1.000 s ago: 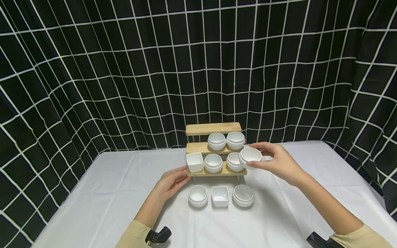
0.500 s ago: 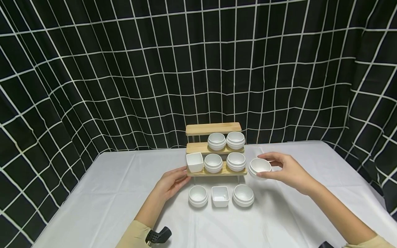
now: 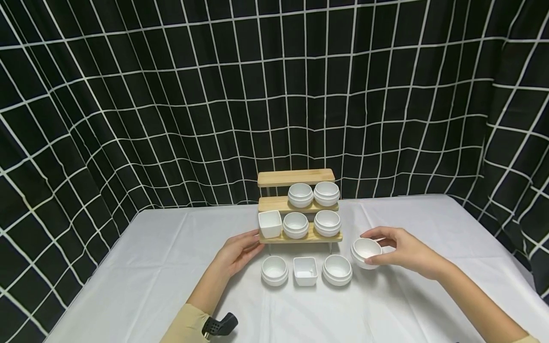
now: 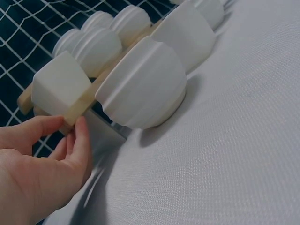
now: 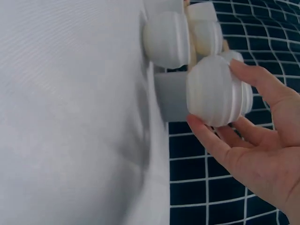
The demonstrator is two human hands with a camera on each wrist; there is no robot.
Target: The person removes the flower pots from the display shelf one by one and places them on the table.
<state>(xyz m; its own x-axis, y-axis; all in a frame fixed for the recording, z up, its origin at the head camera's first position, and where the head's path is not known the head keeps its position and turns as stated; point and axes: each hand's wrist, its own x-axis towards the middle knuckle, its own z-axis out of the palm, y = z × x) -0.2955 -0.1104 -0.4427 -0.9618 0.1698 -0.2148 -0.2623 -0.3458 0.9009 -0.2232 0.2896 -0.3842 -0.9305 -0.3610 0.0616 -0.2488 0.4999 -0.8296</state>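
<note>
Left hand (image 3: 238, 255): it rests on the white-clothed bench (image 3: 128, 286) at the left end of the three-step wooden stand (image 3: 300, 237). The fingers are extended and relaxed, their tips touching the end of the lowest wooden step; the left wrist view confirms contact with the step's corner under the white square ceramic cup (image 3: 269, 224). Nothing is grasped.

Stand contents, left to right: the lowest step carries the square cup and two white round ribbed bowls (image 3: 295, 225); the middle step carries two more round ribbed bowls (image 3: 300, 195) toward its right end; the top step (image 3: 296, 177) is bare wood.

Front row on the bench, before the stand: one white round ribbed bowl (image 3: 274, 270), one white square dish (image 3: 305, 271), one further round bowl (image 3: 337, 270).

Right hand (image 3: 405, 252): thumb and fingers are curled round a white round ribbed ceramic bowl (image 3: 366, 253), gripping it by the rim and side, opening upward. The bowl sits low, at or just above the cloth; contact cannot be determined. It lies just right of the front row's right end and forward-right of the stand's right foot.

Governing relation: the bowl is already within the right hand, in line with the front row; the left hand is well apart, across the stand.
</note>
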